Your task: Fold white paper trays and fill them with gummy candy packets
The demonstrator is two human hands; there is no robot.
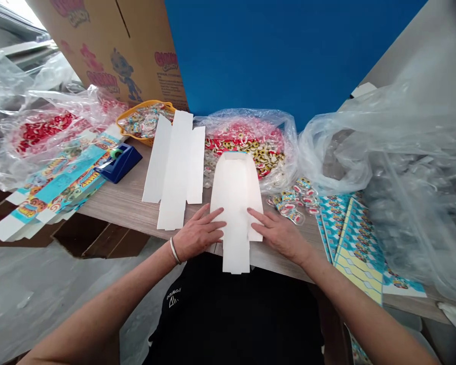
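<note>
A white cardboard box blank [236,203] lies in front of me, its side flaps partly raised and its far end folded up. My left hand [201,230] rests at its left side, fingers stretched out onto the card. On the opposite side, my right hand [279,233] touches the right flap with its fingers spread. Neither hand grasps anything. To the left of my left hand lie more flat white box blanks [174,177]. Past the far end of the blank sits a clear plastic bag of gummy candies [251,142].
Small wrapped candies [294,203] and printed card sheets [359,243] lie on the right. Large clear plastic bags [410,192] cover the far right. Leftward are a blue tape dispenser [119,163], printed box blanks [61,187] and a yellow basket [123,126]. A blue panel [289,56] stands behind.
</note>
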